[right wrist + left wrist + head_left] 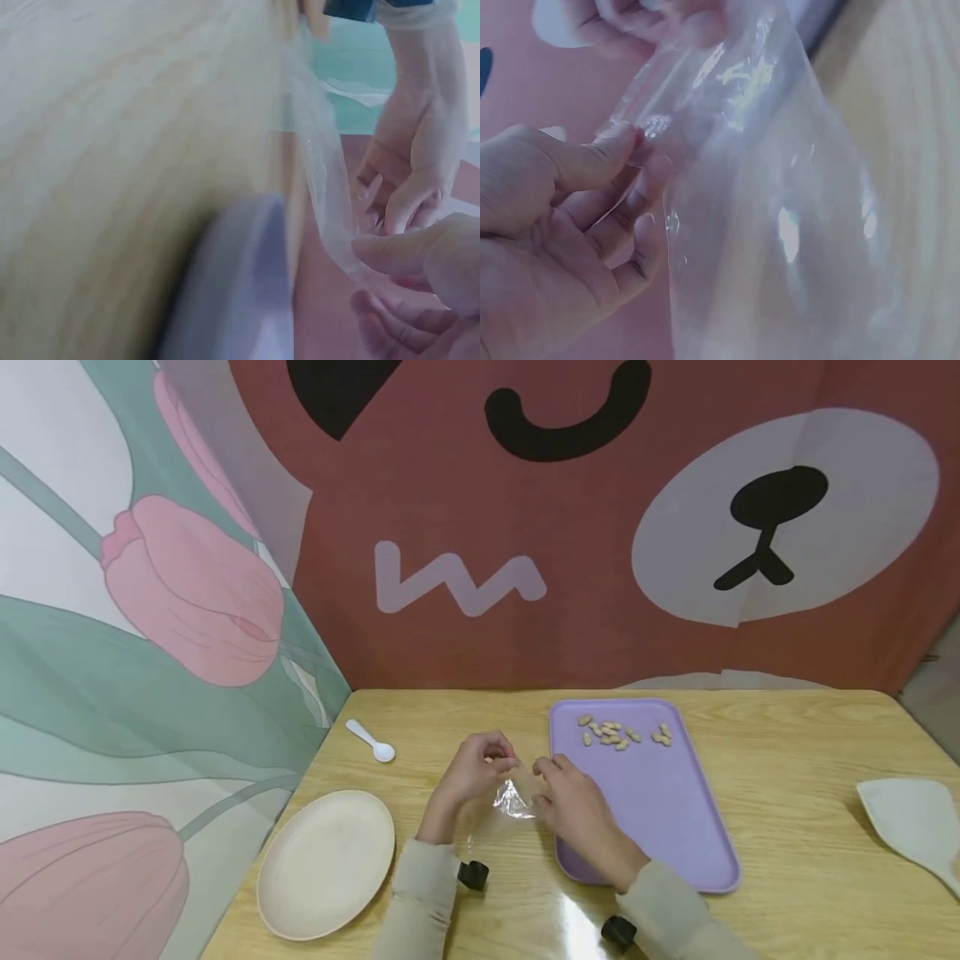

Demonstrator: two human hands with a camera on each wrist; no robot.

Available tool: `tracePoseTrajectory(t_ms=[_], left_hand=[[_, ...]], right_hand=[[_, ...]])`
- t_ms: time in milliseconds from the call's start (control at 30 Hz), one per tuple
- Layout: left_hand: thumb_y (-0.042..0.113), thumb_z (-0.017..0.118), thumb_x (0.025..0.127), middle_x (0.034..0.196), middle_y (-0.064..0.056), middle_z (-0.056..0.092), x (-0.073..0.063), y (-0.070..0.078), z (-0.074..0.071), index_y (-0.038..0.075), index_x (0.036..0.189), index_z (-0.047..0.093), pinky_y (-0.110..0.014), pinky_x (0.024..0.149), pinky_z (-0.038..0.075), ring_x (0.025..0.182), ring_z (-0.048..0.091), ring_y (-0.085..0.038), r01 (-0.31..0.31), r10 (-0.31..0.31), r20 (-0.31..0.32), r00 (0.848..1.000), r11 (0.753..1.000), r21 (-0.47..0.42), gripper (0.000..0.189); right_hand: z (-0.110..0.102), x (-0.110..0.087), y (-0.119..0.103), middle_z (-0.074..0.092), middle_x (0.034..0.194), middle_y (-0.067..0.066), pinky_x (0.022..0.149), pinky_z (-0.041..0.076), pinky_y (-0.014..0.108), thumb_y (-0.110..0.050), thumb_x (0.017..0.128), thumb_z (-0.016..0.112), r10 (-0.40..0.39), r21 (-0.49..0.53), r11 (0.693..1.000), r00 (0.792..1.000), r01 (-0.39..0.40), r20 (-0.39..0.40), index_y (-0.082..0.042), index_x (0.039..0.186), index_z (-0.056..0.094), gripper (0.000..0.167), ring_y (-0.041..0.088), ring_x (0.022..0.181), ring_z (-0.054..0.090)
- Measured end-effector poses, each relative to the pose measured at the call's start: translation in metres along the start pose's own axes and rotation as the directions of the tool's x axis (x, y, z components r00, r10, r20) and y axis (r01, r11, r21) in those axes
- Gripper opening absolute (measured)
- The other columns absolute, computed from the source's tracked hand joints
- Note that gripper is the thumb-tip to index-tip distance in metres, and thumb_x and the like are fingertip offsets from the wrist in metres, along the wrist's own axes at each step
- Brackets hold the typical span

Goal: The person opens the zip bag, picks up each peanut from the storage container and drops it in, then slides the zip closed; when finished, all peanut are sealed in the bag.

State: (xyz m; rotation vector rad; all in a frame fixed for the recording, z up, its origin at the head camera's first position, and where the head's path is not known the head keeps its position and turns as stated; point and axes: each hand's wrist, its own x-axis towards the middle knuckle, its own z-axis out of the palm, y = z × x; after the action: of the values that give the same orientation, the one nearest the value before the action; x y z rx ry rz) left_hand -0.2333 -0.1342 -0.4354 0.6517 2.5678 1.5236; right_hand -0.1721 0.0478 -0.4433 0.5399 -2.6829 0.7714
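A clear plastic bag (513,801) hangs between the two hands, over the table beside the tray's left edge. My left hand (474,768) pinches its upper edge between thumb and fingertips; the left wrist view shows this grip close up, with the film of the bag (772,195) spreading down from it. My right hand (581,806) holds the same edge a little to the right, its thumb and fingers around the film in the right wrist view. The tray's left side lies partly under the right hand.
The purple tray (641,810) bears several peanuts (609,739) at its far end. A cream plate (327,864) lies at the left, with a small white spoon (371,741) behind it. On the right is a white spatula (911,822). A printed cloth (465,652) hangs behind the table.
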Motion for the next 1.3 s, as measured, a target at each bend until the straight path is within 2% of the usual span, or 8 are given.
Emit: tracePoseTrajectory(t_ms=[133,267,467,533,700,800,1067,1300], left_hand=[[0.002,0.067,0.094,0.089,-0.015,0.070,-0.002,0.011,-0.006,0.001,0.089,0.064,-0.025,0.062,0.046,0.077,0.062,-0.022,-0.048,0.043,-0.054,0.998,0.993,-0.111,0.005],[0.008,0.069,0.094,0.088,-0.010,0.069,-0.003,0.023,-0.007,0.004,0.091,0.067,-0.025,0.063,0.043,0.076,0.059,-0.016,-0.105,0.090,-0.152,0.984,0.990,-0.095,0.005],[0.008,0.073,0.091,0.089,-0.007,0.065,-0.006,0.042,0.000,0.002,0.093,0.066,-0.027,0.062,0.049,0.076,0.062,-0.018,-0.209,0.190,-0.359,0.914,0.978,-0.015,0.010],[0.008,0.074,0.090,0.086,-0.008,0.065,-0.007,0.046,0.004,0.001,0.088,0.065,-0.026,0.059,0.048,0.071,0.060,-0.019,-0.220,0.200,-0.377,0.904,0.975,-0.010,0.012],[0.014,0.066,0.097,0.084,-0.013,0.067,-0.006,0.052,0.016,0.000,0.088,0.067,-0.021,0.057,0.045,0.069,0.060,-0.014,-0.178,0.152,-0.209,0.966,0.978,-0.111,0.017],[0.015,0.058,0.102,0.083,-0.020,0.067,-0.005,0.054,0.020,-0.005,0.093,0.066,-0.020,0.051,0.039,0.060,0.054,-0.009,-0.145,0.127,-0.119,0.985,0.977,-0.154,0.023],[0.003,0.048,0.104,0.079,-0.018,0.063,-0.006,0.056,0.021,-0.010,0.093,0.063,-0.021,0.051,0.039,0.054,0.045,-0.008,-0.161,0.140,-0.096,0.986,0.948,-0.274,0.022],[0.008,0.053,0.103,0.076,-0.029,0.059,-0.006,0.055,0.025,-0.009,0.090,0.063,-0.021,0.053,0.040,0.056,0.048,-0.011,-0.193,0.166,-0.103,0.981,0.909,-0.369,0.023]], right_hand=[[-0.017,-0.001,0.001,0.067,0.075,-0.002,0.059,0.051,0.033,-0.004,0.078,0.080,0.037,0.043,0.998,0.999,-0.035,-0.036,-0.006,0.093,0.072,0.017,0.013,0.064,0.061],[-0.031,-0.002,0.002,0.066,0.072,-0.003,0.059,0.050,0.030,-0.002,0.080,0.078,0.022,0.119,0.993,0.995,-0.010,-0.099,-0.007,0.085,0.074,0.008,0.009,0.063,0.060],[-0.040,-0.001,0.003,0.063,0.070,-0.006,0.056,0.048,0.026,-0.001,0.080,0.080,-0.007,0.204,0.977,0.975,0.053,-0.221,-0.005,0.084,0.076,0.007,0.007,0.061,0.056],[-0.041,0.000,0.003,0.062,0.069,-0.006,0.056,0.048,0.026,0.000,0.080,0.080,-0.012,0.211,0.975,0.965,0.069,-0.262,-0.005,0.083,0.076,0.007,0.007,0.061,0.056],[-0.043,0.002,0.002,0.061,0.070,-0.005,0.056,0.048,0.026,0.003,0.079,0.079,-0.034,0.223,0.968,0.947,0.110,-0.319,-0.006,0.083,0.075,0.011,0.007,0.061,0.056],[-0.044,0.003,0.000,0.060,0.069,-0.006,0.055,0.049,0.026,0.005,0.077,0.079,-0.048,0.232,0.964,0.943,0.130,-0.329,-0.007,0.083,0.075,0.013,0.007,0.060,0.056],[-0.049,0.007,-0.001,0.066,0.075,-0.005,0.057,0.050,0.025,-0.014,0.087,0.077,0.042,0.354,0.934,0.972,0.044,-0.232,-0.007,0.092,0.077,0.009,0.006,0.062,0.058],[-0.053,0.014,-0.002,0.071,0.087,0.005,0.069,0.054,0.026,-0.016,0.093,0.071,0.147,0.579,0.814,0.982,-0.051,-0.119,0.001,0.109,0.072,0.023,0.016,0.076,0.067]])
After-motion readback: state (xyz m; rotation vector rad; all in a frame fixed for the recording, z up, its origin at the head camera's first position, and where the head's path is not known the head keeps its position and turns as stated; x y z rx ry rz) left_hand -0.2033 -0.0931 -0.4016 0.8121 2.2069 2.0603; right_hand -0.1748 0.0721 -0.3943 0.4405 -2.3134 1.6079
